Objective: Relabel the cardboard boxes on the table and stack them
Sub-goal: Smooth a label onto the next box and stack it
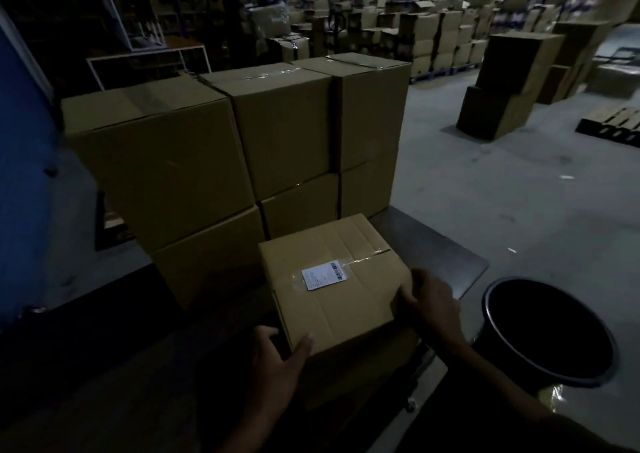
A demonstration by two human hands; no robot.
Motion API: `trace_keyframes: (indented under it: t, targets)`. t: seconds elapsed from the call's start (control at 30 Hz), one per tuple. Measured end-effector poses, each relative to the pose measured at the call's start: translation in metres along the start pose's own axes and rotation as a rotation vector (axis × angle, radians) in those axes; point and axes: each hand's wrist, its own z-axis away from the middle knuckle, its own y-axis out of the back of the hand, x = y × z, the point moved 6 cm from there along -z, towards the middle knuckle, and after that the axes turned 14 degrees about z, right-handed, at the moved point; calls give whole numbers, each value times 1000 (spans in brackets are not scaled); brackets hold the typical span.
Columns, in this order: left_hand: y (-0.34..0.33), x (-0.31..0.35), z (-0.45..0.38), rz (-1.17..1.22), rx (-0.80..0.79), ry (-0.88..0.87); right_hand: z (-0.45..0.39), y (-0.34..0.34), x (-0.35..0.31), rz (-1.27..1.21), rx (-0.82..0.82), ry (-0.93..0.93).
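Hands: left (273,359) & right (429,300) grip smooth cardboard box (332,286) w/ white label (323,275).

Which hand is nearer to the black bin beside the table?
The right hand. It grips the right edge of the labelled box, on the side facing the bin. The left hand holds the box's near left corner, farther from the bin.

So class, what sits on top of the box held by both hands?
A white label under clear tape lies on the held box, gripped by left hand and right hand. Its print is unreadable, its contents hidden.
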Motion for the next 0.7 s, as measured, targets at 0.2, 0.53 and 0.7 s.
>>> trace_keyframes:
  t: [0.2,0.53,0.7]
  targets:
    - [4,20,-48,16,97,-148,-30,2,-61,171,131,339]
    - [-55,77,-126,-412,-60,-477,-32,-42,-98,100,62,375]
    - [-53,64,-131,-401,-17,-533,-36,-51,-99,132,-18,422]
